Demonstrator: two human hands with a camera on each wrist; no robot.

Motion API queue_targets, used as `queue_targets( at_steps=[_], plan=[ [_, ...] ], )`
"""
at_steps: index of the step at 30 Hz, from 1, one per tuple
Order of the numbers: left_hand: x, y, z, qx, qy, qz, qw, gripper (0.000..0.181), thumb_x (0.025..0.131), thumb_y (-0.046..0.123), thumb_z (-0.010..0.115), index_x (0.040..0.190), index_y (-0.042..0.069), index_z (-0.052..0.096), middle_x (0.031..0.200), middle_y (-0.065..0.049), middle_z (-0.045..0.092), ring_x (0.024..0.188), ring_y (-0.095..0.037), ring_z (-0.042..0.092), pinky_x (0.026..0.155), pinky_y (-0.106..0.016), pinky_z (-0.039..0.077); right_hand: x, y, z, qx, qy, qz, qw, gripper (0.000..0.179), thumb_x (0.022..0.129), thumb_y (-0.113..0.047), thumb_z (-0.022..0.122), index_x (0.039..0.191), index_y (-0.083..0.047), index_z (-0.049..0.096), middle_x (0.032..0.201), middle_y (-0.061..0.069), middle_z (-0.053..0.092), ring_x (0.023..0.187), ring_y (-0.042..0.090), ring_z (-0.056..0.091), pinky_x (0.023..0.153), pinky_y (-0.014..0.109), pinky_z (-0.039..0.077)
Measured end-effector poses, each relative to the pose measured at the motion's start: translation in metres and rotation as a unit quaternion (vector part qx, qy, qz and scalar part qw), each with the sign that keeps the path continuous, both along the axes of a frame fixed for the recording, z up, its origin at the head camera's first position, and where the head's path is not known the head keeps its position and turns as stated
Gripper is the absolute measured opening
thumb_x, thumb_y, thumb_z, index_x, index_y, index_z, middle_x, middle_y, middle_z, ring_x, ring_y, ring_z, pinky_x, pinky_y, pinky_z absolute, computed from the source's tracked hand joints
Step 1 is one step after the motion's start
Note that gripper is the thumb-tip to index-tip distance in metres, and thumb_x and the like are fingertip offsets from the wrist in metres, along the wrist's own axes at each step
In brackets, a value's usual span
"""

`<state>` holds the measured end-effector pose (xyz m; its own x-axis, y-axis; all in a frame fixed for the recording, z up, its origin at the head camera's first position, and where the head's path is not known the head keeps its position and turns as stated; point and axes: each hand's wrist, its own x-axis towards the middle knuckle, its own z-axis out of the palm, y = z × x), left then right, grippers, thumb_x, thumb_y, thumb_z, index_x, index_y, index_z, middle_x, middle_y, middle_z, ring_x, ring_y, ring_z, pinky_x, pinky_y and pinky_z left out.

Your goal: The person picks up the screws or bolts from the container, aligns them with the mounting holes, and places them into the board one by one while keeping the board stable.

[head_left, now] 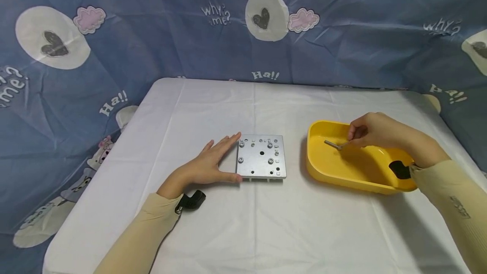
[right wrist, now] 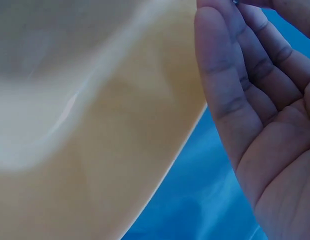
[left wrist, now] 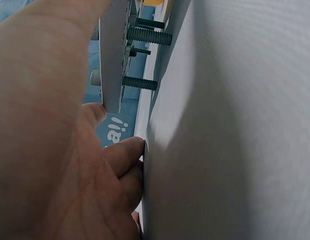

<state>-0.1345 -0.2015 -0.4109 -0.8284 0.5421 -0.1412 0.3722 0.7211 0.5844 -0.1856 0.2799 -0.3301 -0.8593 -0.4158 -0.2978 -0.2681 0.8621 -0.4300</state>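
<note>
A square silver metal plate (head_left: 261, 153) lies on the white tabletop, with several socket-head bolts and small holes across its face. Beneath it, in the left wrist view, threaded bolts (left wrist: 150, 36) stick out from the plate (left wrist: 112, 60). My left hand (head_left: 209, 165) rests beside its left edge, fingers and thumb spread, fingertips at the two left corners. Over the yellow tray (head_left: 316, 168), my right hand (head_left: 376, 132) pinches a small grey metal rod (head_left: 332, 144) that appears bent near the fingers. Only a tiny glint of the rod shows in the right wrist view, above the curled fingers (right wrist: 215, 45).
The tray stands to the right of the plate, with a gap between them. A white cloth (head_left: 213, 223) covers the table. Behind it hangs a blue printed fabric (head_left: 213, 50), which also runs down the left side.
</note>
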Motion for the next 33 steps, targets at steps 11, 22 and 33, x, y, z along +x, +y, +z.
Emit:
queue_targets(
  at_steps=[11,22,33],
  plan=[
    [0.000,0.000,-0.001,0.000,-0.006,0.003,1.0000,0.124,0.084,0.064,0.085,0.174,0.035,0.005,0.182,0.003,0.014,0.170,-0.027,0.010,0.138,-0.058,-0.006,0.015,-0.004,0.008,-0.079,0.031,-0.025,0.9961,0.010,0.094,-0.012,0.084,0.102,-0.007,0.080,0.097,0.004,0.082,0.083,0.001,0.072,0.076,0.015,0.060],
    [0.000,0.001,0.001,-0.002,-0.006,0.003,1.0000,0.124,0.084,0.064,0.085,0.174,0.035,0.005,0.182,0.002,0.014,0.170,-0.028,0.010,0.138,-0.057,-0.006,0.027,-0.018,0.014,-0.124,0.042,-0.023,0.9911,0.013,0.094,-0.006,0.082,0.107,-0.007,0.082,0.105,0.009,0.083,0.085,0.000,0.074,0.076,0.016,0.061],
    [0.000,-0.001,0.002,-0.003,-0.007,0.002,1.0000,0.125,0.083,0.066,0.085,0.174,0.036,0.004,0.182,0.002,0.013,0.170,-0.028,0.010,0.138,-0.058,-0.006,0.042,-0.043,0.025,-0.171,0.053,0.006,0.9838,0.012,0.096,-0.002,0.078,0.107,-0.006,0.082,0.096,0.004,0.082,0.081,0.005,0.074,0.074,0.017,0.062]
  ],
)
